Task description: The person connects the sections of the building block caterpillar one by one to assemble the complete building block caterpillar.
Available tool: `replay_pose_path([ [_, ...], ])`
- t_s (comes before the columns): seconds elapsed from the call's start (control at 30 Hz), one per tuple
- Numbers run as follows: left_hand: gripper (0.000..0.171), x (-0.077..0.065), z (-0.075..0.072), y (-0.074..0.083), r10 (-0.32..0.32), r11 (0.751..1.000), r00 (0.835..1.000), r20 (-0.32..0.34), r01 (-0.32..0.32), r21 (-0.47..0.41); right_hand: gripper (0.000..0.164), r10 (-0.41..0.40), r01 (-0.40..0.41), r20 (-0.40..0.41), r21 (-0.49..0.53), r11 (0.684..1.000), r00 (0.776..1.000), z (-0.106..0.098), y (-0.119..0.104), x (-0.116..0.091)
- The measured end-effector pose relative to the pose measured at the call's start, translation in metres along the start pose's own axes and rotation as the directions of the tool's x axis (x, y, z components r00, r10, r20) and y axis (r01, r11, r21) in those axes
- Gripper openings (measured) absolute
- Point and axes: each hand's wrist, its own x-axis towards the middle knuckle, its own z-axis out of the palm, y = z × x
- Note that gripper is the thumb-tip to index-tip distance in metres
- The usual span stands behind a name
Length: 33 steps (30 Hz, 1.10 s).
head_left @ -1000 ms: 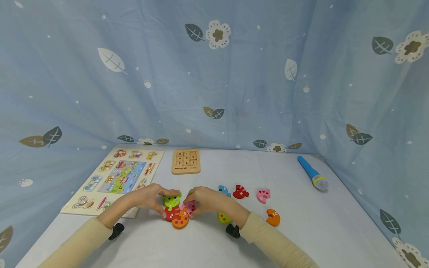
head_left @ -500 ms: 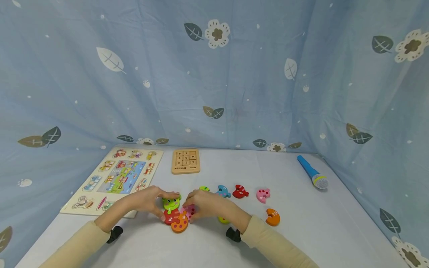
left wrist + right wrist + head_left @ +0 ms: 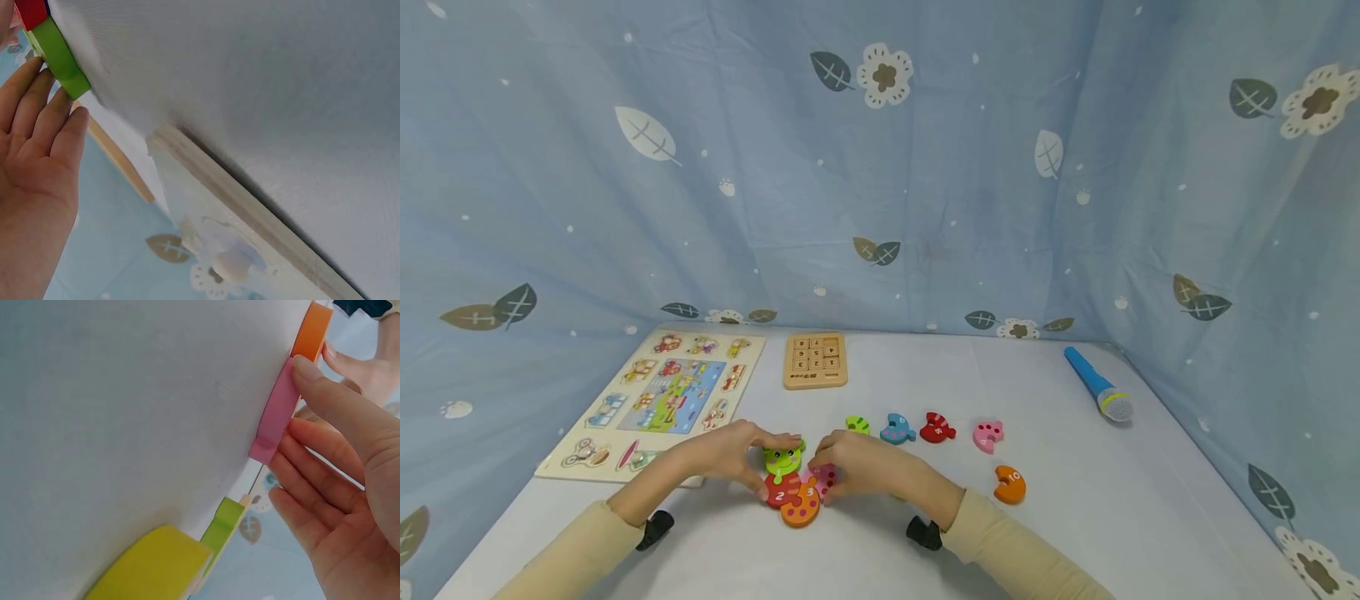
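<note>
Painted puzzle pieces lie linked in a chain: a green smiling animal head [image 3: 783, 461], a red piece numbered 2 [image 3: 780, 492], and an orange spotted piece numbered 3 [image 3: 800, 508]. My left hand [image 3: 730, 454] grips the chain from the left, fingers at the head and thumb at the red piece. On the other side, my right hand [image 3: 868, 467] pinches a pink spotted piece [image 3: 826, 480], which sits against the orange one. The right wrist view shows the thumb on the edge of the pink piece [image 3: 278, 412]; its far side is partly hidden.
Loose pieces lie right of the hands: green [image 3: 857, 425], blue [image 3: 897, 429], red [image 3: 937, 428], pink [image 3: 988, 436] and orange numbered 10 [image 3: 1011, 485]. Behind are a picture puzzle board [image 3: 625, 375], a wooden number tray [image 3: 816, 361] and a blue toy microphone [image 3: 1097, 383].
The red and orange pieces have shifted slightly toward me, with both hands staying on the chain. The green piece behind the right hand has come into view; the yellow-green one is now almost covered.
</note>
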Motion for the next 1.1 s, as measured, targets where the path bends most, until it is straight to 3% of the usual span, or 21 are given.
replay_pose_path([
  [0.2,0.076,0.001,0.002,-0.003,0.013,1.000,1.000,0.003,-0.013,0.013,0.049,-0.001,0.003,-0.032,0.045,0.999,0.999,0.001,0.006,-0.007],
  [0.63,0.076,0.001,0.002,-0.001,-0.046,0.999,0.999,-0.001,0.046,-0.012,0.050,0.210,-0.193,-0.078,0.187,0.963,0.975,-0.023,0.029,-0.032],
  [1.1,0.076,0.000,0.003,-0.001,-0.033,0.999,0.999,-0.002,0.033,-0.002,0.049,0.281,-0.262,-0.084,0.186,0.947,0.956,-0.022,0.057,-0.029],
])
